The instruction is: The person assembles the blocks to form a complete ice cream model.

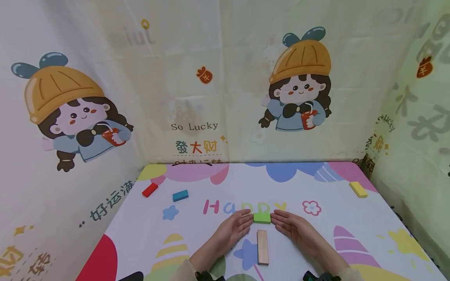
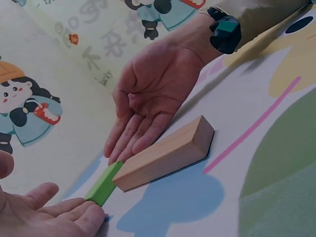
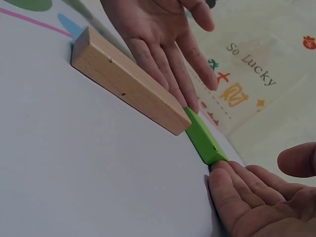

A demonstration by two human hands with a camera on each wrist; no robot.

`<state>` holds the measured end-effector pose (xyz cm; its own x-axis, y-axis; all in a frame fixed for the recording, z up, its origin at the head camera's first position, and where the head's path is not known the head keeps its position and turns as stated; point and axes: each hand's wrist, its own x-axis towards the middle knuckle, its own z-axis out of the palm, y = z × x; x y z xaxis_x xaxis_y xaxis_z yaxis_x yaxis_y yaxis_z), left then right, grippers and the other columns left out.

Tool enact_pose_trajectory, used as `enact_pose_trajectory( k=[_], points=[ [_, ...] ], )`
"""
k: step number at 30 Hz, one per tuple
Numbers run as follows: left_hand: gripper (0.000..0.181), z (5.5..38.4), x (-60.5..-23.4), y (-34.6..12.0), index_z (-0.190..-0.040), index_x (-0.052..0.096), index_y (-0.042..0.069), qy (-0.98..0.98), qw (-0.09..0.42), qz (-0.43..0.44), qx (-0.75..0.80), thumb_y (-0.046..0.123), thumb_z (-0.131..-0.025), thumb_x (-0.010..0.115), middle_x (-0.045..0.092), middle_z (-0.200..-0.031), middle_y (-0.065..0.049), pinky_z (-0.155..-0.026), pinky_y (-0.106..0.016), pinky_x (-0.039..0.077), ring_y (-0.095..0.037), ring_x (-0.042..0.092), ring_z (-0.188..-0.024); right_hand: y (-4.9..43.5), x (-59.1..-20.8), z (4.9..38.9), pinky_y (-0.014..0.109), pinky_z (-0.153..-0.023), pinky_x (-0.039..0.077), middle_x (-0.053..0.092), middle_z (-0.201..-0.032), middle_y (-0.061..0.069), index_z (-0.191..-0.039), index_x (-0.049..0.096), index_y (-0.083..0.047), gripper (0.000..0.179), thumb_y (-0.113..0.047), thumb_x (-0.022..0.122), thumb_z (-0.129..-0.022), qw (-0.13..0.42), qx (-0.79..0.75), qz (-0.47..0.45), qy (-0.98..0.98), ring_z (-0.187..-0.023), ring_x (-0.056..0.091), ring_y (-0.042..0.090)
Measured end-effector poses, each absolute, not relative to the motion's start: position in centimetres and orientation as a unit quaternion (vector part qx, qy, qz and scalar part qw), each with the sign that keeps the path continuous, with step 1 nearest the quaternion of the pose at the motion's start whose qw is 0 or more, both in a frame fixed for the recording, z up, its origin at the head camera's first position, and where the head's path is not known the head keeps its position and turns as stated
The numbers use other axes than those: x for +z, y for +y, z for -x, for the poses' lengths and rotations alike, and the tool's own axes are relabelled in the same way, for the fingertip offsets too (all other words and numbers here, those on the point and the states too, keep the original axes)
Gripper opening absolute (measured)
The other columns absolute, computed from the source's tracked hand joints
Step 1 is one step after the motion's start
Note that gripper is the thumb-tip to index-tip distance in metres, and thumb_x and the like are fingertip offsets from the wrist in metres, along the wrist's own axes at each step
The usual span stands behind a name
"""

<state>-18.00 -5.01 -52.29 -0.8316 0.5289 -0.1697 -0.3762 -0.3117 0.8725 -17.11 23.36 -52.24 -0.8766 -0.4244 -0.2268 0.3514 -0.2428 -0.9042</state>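
A small green block (image 1: 261, 218) lies flat on the table between both hands. My left hand (image 1: 233, 229) touches its left end with straight fingertips, palm turned inward. At the opposite end, the straight fingertips of my right hand (image 1: 294, 228) meet the block in the same way. Nearer to me, a longer plain wooden block (image 1: 262, 247) lies lengthwise, pointing toward the green one. In the left wrist view, the green block (image 2: 103, 183) shows between the two sets of fingertips, with the wooden block (image 2: 165, 155) beside it.
A red block (image 1: 150, 190) and a blue block (image 1: 181, 195) lie at the back left of the table. Far to the right sits a yellow block (image 1: 358, 189). Printed cloth walls (image 1: 242, 97) rise behind the table (image 1: 133, 230) and along both sides.
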Motion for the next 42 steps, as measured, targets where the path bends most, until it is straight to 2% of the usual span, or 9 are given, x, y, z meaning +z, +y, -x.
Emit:
enact_pose_trajectory(
  k=[14,22,34,42],
  points=[
    [0.061,17.0,-51.7,-5.6,-0.157,0.032,-0.005,0.526,0.297,-0.088,0.792,0.036,-0.112,0.038,0.034,-0.163,-0.027,-0.125,-0.052,0.025,-0.041,0.031,-0.154,23.4,-52.2,16.2,0.031,-0.111,0.047,0.041,-0.161,0.022,-0.159,0.011,0.013,0.062,-0.014,0.040,-0.111,0.257,-0.799,0.035,0.543,-0.132,0.059,0.011],
    [0.058,16.4,-51.9,-5.5,-0.156,0.032,-0.007,0.524,0.293,-0.095,0.794,0.032,-0.112,0.035,0.034,-0.162,-0.030,-0.126,-0.054,0.022,-0.042,0.031,-0.153,23.4,-52.4,15.6,0.031,-0.112,0.047,0.043,-0.159,0.021,-0.159,0.010,0.015,0.063,-0.013,0.040,-0.111,0.256,-0.800,0.048,0.541,-0.132,0.059,0.011],
    [0.057,15.7,-51.8,-5.6,-0.155,0.036,-0.005,0.525,0.296,-0.101,0.792,0.032,-0.111,0.038,0.032,-0.163,-0.030,-0.126,-0.054,0.021,-0.042,0.029,-0.154,23.3,-52.3,15.1,0.032,-0.111,0.048,0.044,-0.159,0.019,-0.160,0.011,0.011,0.064,-0.015,0.042,-0.111,0.270,-0.798,0.018,0.538,-0.131,0.060,0.010],
    [0.059,15.4,-51.6,-5.7,-0.155,0.033,-0.008,0.524,0.297,-0.097,0.792,0.031,-0.112,0.037,0.033,-0.163,-0.030,-0.126,-0.055,0.021,-0.043,0.029,-0.154,23.4,-52.2,14.9,0.032,-0.111,0.048,0.047,-0.158,0.017,-0.160,0.011,0.011,0.065,-0.016,0.043,-0.110,0.274,-0.799,0.017,0.535,-0.131,0.060,0.011]
  ],
)
